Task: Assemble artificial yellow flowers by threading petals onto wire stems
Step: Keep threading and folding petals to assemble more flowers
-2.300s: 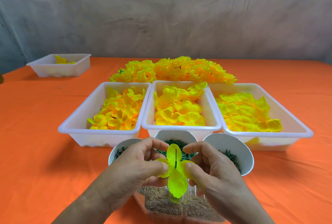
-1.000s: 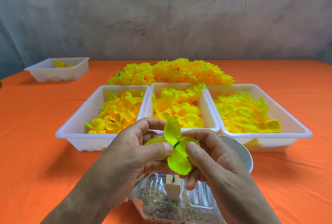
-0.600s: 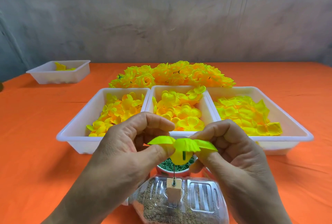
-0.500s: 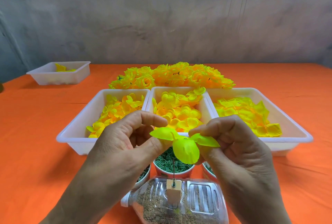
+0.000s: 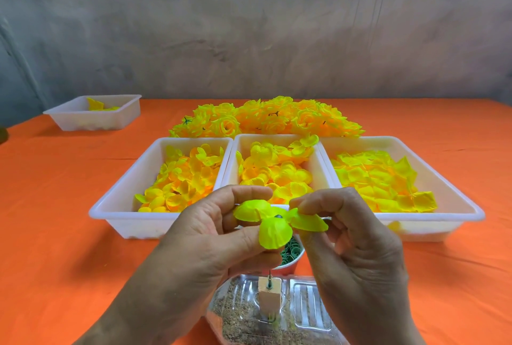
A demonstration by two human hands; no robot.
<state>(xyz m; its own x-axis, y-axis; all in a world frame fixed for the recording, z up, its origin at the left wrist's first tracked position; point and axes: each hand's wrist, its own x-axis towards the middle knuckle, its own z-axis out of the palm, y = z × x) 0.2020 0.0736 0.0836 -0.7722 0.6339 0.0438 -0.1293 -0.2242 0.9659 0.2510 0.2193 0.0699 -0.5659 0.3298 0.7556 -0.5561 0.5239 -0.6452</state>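
Orange tablecloth (image 5: 55, 234) | left hand (image 5: 205, 236) and right hand (image 5: 357, 242) each pinch the petal cluster (image 5: 277, 229) | cluster tipped level since a moment ago, wire stem (image 5: 269, 275) poking through centre | threading looks begun

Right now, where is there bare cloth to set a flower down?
Bare orange cloth lies left of the left tray, up to the small tray, and right of the right hand, in front of the right tray. Crowded: the centre, trays side by side, flower pile behind, cup and sand holder below the petal piece.
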